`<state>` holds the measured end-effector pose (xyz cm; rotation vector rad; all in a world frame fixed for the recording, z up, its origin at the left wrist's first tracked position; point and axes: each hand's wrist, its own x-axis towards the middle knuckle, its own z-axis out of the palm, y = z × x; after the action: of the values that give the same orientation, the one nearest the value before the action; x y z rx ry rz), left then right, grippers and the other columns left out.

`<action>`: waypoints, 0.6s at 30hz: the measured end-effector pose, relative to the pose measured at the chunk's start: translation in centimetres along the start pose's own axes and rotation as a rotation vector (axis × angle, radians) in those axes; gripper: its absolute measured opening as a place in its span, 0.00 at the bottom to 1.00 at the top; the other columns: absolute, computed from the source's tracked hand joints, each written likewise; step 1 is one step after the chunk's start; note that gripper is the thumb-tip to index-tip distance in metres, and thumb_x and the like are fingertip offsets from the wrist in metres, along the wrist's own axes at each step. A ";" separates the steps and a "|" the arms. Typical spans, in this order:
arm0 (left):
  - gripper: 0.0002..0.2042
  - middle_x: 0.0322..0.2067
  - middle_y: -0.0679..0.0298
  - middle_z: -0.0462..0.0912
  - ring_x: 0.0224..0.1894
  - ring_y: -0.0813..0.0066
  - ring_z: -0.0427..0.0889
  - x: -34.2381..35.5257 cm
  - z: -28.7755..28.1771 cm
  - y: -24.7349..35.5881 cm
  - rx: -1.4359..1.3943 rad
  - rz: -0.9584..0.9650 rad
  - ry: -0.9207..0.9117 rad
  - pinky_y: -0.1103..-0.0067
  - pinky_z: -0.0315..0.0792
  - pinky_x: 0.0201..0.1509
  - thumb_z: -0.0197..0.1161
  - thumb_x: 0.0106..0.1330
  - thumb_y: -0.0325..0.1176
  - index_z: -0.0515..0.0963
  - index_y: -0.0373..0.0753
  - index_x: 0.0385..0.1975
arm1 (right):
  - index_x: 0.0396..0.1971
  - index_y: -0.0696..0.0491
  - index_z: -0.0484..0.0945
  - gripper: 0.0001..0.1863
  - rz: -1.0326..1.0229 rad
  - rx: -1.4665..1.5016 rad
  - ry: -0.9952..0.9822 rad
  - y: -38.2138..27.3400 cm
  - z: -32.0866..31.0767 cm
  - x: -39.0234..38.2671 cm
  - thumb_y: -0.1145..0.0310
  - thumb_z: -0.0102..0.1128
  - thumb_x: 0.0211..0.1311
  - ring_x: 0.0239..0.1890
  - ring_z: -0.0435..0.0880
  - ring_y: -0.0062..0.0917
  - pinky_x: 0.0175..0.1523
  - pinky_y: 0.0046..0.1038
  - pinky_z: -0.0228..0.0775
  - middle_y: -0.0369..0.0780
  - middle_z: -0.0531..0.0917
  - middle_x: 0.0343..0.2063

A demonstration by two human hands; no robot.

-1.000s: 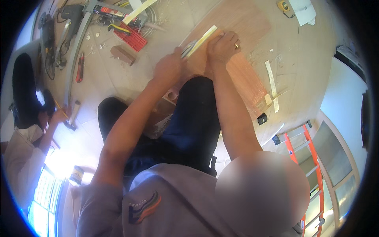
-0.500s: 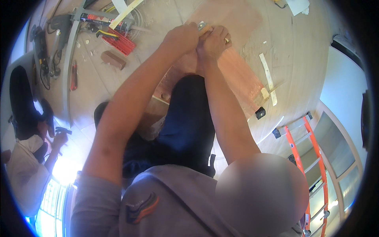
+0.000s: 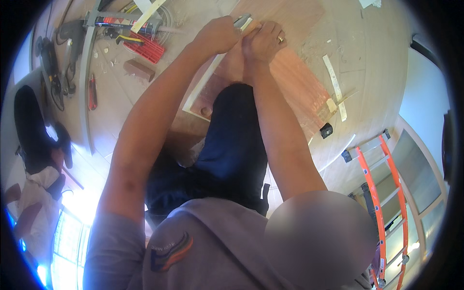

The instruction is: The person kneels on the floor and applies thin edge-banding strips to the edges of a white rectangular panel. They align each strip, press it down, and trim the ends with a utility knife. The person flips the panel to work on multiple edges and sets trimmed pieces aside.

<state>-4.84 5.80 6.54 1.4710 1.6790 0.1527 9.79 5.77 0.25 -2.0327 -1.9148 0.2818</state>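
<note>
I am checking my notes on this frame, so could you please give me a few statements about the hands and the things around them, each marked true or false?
1. The left hand grips a metal tool. True.
2. The right hand rests on the orange ladder. False: it lies on the reddish wooden board, close beside the left hand.
3. A ring shows on the right hand. True.
4. The red toothed tool lies at the person's right. False: it lies to the left.

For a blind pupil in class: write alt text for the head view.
Seen from above, a person's left hand and right hand meet on a small metal tool over a reddish board on the floor. Tools lie left, an orange ladder right.
</note>
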 end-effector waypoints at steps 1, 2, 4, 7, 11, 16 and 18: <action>0.21 0.40 0.37 0.82 0.47 0.39 0.81 -0.1 0.3 -0.1 -0.003 -0.001 0.026 0.58 0.74 0.53 0.55 0.70 0.44 0.76 0.28 0.44 | 0.42 0.54 0.73 0.12 -0.003 -0.003 0.000 0.0 0.1 0.0 0.64 0.52 0.62 0.60 0.65 0.40 0.66 0.45 0.48 0.44 0.73 0.49; 0.21 0.40 0.36 0.82 0.47 0.39 0.81 -0.1 0.5 -0.1 -0.006 -0.003 0.051 0.58 0.74 0.52 0.55 0.70 0.45 0.76 0.28 0.44 | 0.42 0.54 0.73 0.12 -0.006 -0.006 0.000 0.0 0.1 -0.1 0.64 0.53 0.62 0.60 0.65 0.40 0.66 0.45 0.48 0.44 0.73 0.49; 0.21 0.40 0.36 0.82 0.46 0.39 0.81 0.1 0.8 -0.1 -0.004 0.003 0.042 0.57 0.74 0.52 0.56 0.70 0.44 0.76 0.27 0.43 | 0.42 0.54 0.73 0.13 -0.007 -0.001 -0.002 0.0 0.3 -0.1 0.64 0.53 0.61 0.60 0.65 0.40 0.66 0.45 0.47 0.43 0.73 0.49; 0.19 0.40 0.37 0.82 0.46 0.39 0.82 -0.2 1.3 0.2 -0.004 -0.023 0.036 0.56 0.74 0.51 0.57 0.70 0.43 0.74 0.28 0.44 | 0.43 0.54 0.74 0.13 -0.008 0.017 -0.007 0.1 0.3 -0.1 0.64 0.55 0.60 0.60 0.65 0.40 0.66 0.45 0.47 0.43 0.73 0.49; 0.16 0.40 0.39 0.83 0.45 0.40 0.82 -1.1 1.9 0.9 0.060 -0.044 0.052 0.55 0.75 0.50 0.55 0.70 0.39 0.73 0.29 0.45 | 0.43 0.54 0.74 0.14 -0.022 0.015 0.006 0.0 0.2 -0.1 0.64 0.55 0.59 0.60 0.65 0.40 0.66 0.45 0.48 0.43 0.73 0.50; 0.16 0.40 0.39 0.83 0.45 0.41 0.83 -1.1 1.2 1.9 0.156 -0.008 0.011 0.55 0.76 0.50 0.55 0.69 0.37 0.73 0.29 0.46 | 0.43 0.53 0.74 0.14 -0.034 -0.036 0.030 0.6 0.8 0.0 0.65 0.56 0.58 0.59 0.66 0.40 0.65 0.45 0.49 0.43 0.73 0.50; 0.17 0.40 0.38 0.83 0.45 0.41 0.83 -0.2 0.9 1.2 0.144 0.010 -0.012 0.56 0.76 0.50 0.55 0.69 0.37 0.74 0.29 0.47 | 0.43 0.53 0.74 0.15 -0.037 -0.006 0.034 0.6 0.8 -0.1 0.65 0.57 0.57 0.59 0.66 0.40 0.65 0.45 0.49 0.43 0.73 0.50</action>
<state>-3.34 5.64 6.82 1.5838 1.7025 0.0285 10.02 5.75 -0.66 -1.9902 -1.9328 0.2316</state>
